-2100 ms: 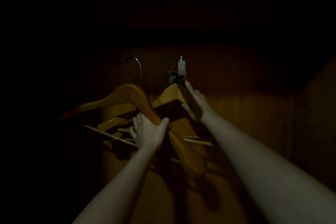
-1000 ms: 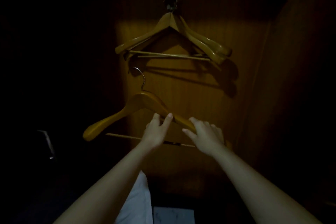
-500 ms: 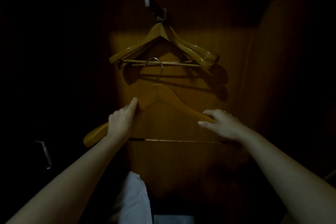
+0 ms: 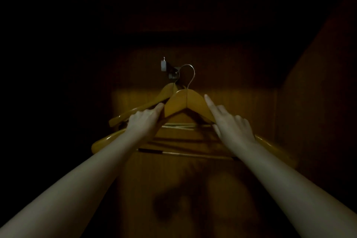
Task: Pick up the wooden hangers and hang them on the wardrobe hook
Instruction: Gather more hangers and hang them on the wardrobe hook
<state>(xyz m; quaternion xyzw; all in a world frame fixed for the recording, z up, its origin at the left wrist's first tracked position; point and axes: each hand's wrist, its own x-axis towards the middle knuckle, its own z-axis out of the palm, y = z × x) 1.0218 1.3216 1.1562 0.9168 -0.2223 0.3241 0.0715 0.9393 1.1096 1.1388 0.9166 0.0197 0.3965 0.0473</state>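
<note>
Two hands hold one wooden hanger up inside a dim wardrobe [image 4: 318,106], the only container in view, and everything else seen sits within it. The left hand [image 4: 144,120] has its grip closed round the left shoulder of the held hanger [image 4: 185,102], forefinger lying along the wood. The right hand [image 4: 234,129] has its grip closed on the right shoulder, its forefinger stretched up the slope and the other fingers curled over the edge. This hanger is level and upright, raised in front of the back panel [image 4: 241,102], and its wire hook [image 4: 190,72] curves toward the single wardrobe hook [image 4: 174,74]. Whether the wire is over that hook or just beside it cannot be told. A small white tag [image 4: 163,64] sits at the hook's upper left. At least one hung hanger [image 4: 146,105] hangs from the wardrobe hook behind the held one, its left arm sloping down past the left hand. Several thin crossbars overlap between the wrists, so the exact count there is unclear. One dark shadow [image 4: 173,205] falls low on the panel.
</note>
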